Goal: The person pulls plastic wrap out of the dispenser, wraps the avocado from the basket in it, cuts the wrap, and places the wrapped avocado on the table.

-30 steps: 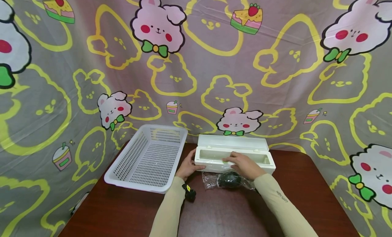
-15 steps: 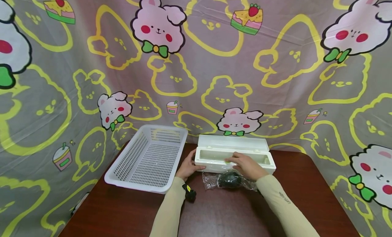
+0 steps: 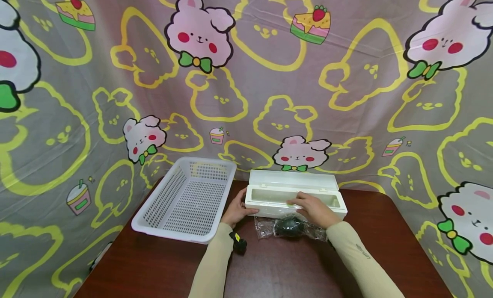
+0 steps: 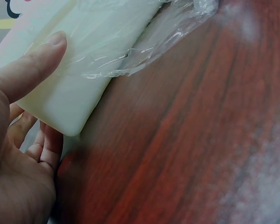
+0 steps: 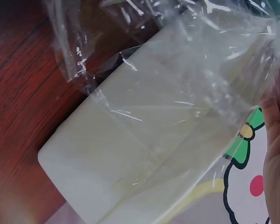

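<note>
Head | oblong white box (image 3: pixel 277 189) | lid (image 3: pixel 292 178) raised | clear film (image 3: pixel 264 227), wrinkled, glossy

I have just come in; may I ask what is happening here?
An open white film dispenser is being handled: a person's left grip holds its left end, and the right grip is at the front rim, over which clear film drapes. In front, a dark green, avocado-like object lies in film on the table. A white perforated basket stands to the left.
</note>
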`<state>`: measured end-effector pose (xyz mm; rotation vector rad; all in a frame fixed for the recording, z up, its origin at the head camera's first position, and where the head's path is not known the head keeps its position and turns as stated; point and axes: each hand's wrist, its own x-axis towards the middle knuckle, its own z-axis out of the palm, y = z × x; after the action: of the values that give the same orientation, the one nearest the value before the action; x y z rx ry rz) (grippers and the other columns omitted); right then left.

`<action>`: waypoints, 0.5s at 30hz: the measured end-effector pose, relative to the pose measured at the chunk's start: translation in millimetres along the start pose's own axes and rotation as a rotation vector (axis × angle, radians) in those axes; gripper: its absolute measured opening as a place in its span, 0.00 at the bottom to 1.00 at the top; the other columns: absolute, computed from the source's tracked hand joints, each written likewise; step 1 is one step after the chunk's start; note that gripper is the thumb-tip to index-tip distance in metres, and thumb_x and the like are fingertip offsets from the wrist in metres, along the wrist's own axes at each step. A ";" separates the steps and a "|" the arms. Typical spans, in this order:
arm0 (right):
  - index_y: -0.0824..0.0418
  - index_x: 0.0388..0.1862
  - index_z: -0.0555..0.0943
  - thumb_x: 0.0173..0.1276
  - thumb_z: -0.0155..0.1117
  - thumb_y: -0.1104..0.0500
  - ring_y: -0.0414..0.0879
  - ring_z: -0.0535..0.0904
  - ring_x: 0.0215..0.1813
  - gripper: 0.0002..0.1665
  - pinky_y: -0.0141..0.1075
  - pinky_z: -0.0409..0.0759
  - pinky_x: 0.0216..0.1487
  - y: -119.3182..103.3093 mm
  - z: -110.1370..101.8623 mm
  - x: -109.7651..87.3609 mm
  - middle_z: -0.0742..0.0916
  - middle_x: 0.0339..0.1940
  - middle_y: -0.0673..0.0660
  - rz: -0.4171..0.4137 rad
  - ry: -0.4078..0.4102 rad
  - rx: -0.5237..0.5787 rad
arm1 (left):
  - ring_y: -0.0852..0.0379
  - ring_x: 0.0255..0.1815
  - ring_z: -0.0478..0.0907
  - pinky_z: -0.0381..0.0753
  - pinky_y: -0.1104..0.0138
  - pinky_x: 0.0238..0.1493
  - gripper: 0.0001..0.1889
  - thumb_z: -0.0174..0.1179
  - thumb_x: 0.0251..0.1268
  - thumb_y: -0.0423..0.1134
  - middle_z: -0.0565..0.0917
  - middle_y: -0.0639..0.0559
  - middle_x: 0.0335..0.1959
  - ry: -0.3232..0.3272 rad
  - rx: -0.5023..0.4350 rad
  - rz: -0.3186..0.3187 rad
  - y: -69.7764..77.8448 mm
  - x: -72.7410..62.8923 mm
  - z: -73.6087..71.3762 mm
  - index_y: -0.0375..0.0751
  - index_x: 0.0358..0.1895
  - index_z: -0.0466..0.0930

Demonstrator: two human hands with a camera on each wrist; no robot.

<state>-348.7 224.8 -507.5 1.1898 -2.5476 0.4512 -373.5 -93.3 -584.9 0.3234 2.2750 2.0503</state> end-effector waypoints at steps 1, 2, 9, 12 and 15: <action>0.56 0.59 0.87 0.64 0.74 0.69 0.39 0.74 0.37 0.24 0.36 0.80 0.41 0.2 -0.1 -0.6 0.82 0.40 0.49 0.006 -0.004 -0.001 | 0.54 0.42 0.85 0.86 0.65 0.43 0.53 0.77 0.54 0.27 0.74 0.37 0.70 0.001 0.005 0.006 -0.1 -0.2 0.2 0.45 0.83 0.56; 0.56 0.60 0.86 0.64 0.74 0.69 0.39 0.74 0.37 0.24 0.36 0.80 0.41 0.5 -0.1 -1.2 0.81 0.40 0.49 0.011 -0.008 -0.001 | 0.54 0.42 0.85 0.86 0.65 0.43 0.53 0.77 0.55 0.26 0.74 0.37 0.70 0.002 0.009 0.006 0.2 -0.6 0.4 0.45 0.83 0.55; 0.55 0.61 0.86 0.65 0.74 0.69 0.39 0.75 0.38 0.25 0.36 0.80 0.42 2.3 -0.6 -4.3 0.82 0.41 0.49 0.016 -0.014 0.001 | 0.55 0.41 0.85 0.85 0.66 0.42 0.52 0.74 0.56 0.24 0.74 0.32 0.68 0.002 -0.003 0.020 15.2 -9.5 3.1 0.40 0.82 0.54; 0.55 0.61 0.86 0.65 0.74 0.69 0.39 0.75 0.38 0.25 0.36 0.80 0.42 3.2 -0.9 -5.0 0.82 0.41 0.49 0.012 -0.008 -0.001 | 0.56 0.40 0.85 0.85 0.66 0.42 0.51 0.74 0.55 0.23 0.73 0.31 0.69 -0.002 -0.014 0.025 24.1 -13.9 3.2 0.38 0.82 0.55; 0.55 0.61 0.86 0.65 0.74 0.69 0.38 0.75 0.39 0.25 0.36 0.80 0.42 3.2 -1.7 -5.8 0.82 0.42 0.49 0.024 -0.008 0.000 | 0.56 0.39 0.84 0.85 0.67 0.42 0.51 0.74 0.55 0.23 0.72 0.32 0.71 0.000 -0.026 0.026 26.6 -14.4 3.0 0.37 0.81 0.56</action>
<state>-347.4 231.4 -508.7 1.1646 -2.5707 0.4535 -355.8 -90.7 -560.2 0.3532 2.2542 2.0900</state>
